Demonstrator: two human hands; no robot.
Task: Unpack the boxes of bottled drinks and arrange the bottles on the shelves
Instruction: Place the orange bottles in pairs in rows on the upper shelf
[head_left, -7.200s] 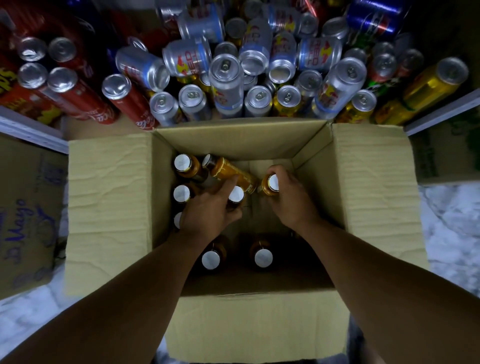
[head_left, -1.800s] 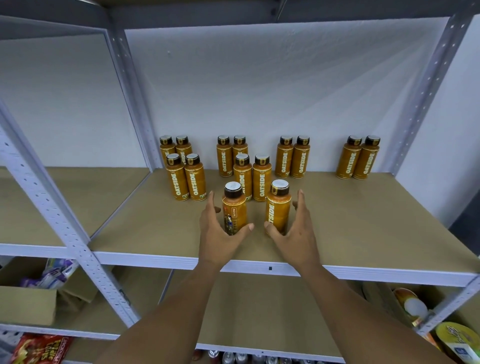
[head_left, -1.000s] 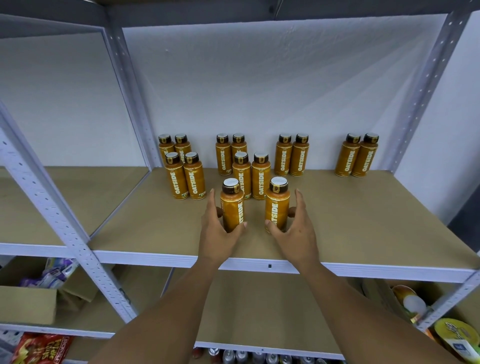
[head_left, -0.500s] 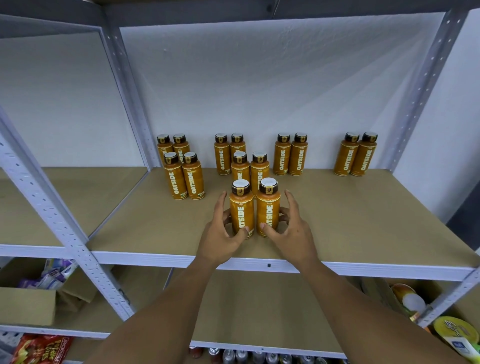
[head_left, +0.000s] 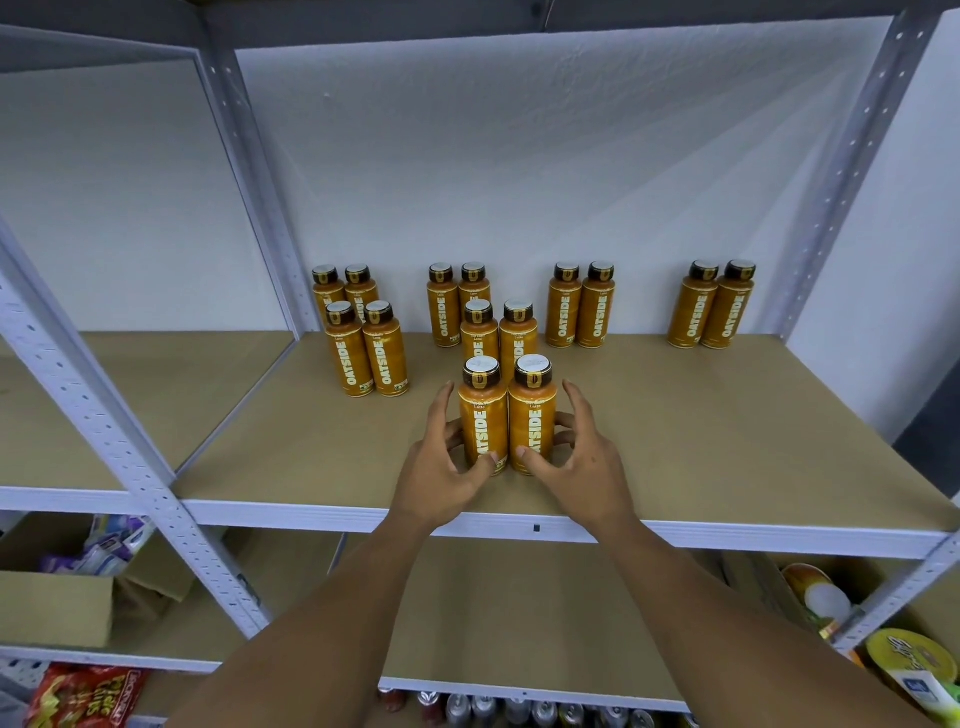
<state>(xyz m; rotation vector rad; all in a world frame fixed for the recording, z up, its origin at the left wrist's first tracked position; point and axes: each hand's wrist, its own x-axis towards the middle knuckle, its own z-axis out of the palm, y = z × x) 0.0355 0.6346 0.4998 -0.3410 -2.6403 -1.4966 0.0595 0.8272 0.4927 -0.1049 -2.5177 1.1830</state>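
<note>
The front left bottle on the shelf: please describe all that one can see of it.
The front left bottle is glossy orange-brown, with a dark collar under a white-topped cap and OATSIDE printed vertically in pale letters. It stands upright toward the front of the shelf, side against the front right bottle. The left hand cups it, thumb on its front.

Orange bottles (head_left: 483, 421), dark brown caps, white lettering; tan shelf (head_left: 727, 441).
</note>
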